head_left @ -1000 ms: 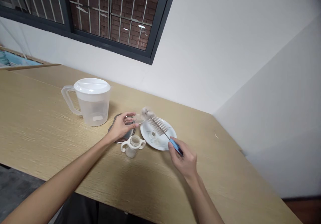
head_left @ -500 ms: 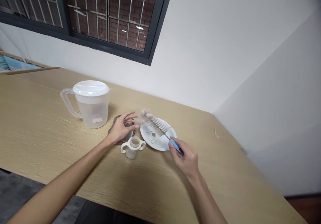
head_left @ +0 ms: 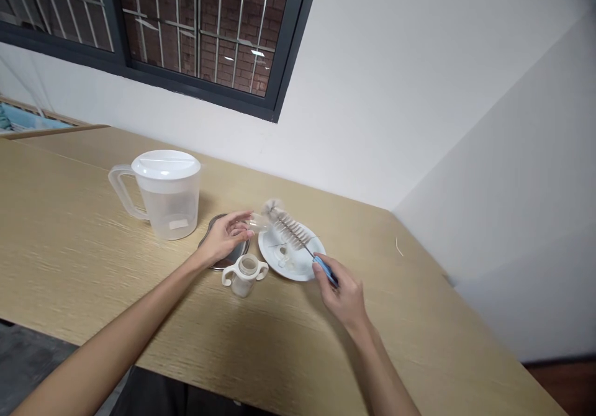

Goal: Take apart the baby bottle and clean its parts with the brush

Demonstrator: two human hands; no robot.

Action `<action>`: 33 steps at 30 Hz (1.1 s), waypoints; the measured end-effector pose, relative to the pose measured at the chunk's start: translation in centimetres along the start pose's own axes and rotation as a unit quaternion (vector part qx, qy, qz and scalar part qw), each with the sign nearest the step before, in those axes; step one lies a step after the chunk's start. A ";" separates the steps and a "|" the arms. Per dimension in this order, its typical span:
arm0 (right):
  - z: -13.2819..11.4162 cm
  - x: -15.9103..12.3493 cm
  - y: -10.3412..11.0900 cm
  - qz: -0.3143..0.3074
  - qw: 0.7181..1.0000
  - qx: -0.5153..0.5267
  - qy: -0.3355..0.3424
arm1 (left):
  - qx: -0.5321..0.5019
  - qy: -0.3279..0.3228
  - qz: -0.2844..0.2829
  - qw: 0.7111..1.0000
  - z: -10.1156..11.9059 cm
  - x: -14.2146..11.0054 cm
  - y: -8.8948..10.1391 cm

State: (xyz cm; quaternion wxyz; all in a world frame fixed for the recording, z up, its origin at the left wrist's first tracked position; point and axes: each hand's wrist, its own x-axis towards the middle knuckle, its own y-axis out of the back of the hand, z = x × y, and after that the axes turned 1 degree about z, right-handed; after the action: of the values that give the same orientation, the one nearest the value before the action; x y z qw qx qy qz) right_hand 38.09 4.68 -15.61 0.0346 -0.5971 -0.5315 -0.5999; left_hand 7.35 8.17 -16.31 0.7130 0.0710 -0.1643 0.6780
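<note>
My right hand grips the blue handle of a bottle brush, whose white bristles point up and to the left above the plate. My left hand has its fingers closed around a small clear plastic cup-like cover, close beside the brush tip; its exact kind is hard to make out. Under the brush lies a white plate with small clear parts and thin wires on it. In front of my left hand stands a small bottle, uncapped, with a cream two-handled holder around its neck.
A translucent pitcher with a white lid stands on the left. A dark metal tray lies partly under my left hand. On the right of the wooden table is a thin pale strip. Behind are a wall and a barred window.
My left hand has shifted slightly to the right with the clear cover, relative to the table. The brush stays in my right hand in nearly the same place. The camera view has moved a little.
</note>
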 end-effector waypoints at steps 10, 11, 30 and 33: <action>1.1 0.0 -0.1 0.003 0.999 -0.031 -0.022 | -0.038 0.028 -0.011 0.999 0.6 -0.2 -0.7; 1.1 -0.1 -0.1 0.001 1.000 -0.022 -0.014 | -0.042 0.028 -0.010 0.999 0.5 -0.2 -0.7; 1.2 -0.2 -0.1 -0.037 0.999 -0.023 0.015 | -0.032 0.052 0.041 0.997 0.6 0.1 -0.3; 1.4 -0.2 0.0 -0.026 0.999 -0.034 -0.001 | -0.023 0.053 0.039 0.998 0.5 0.1 -0.3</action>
State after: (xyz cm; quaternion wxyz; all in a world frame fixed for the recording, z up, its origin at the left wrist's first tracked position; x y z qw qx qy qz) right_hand 39.09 5.56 -16.18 -0.0017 -0.5849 -0.5263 -0.6172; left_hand 7.54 8.06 -15.73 0.6951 0.0120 -0.1447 0.7041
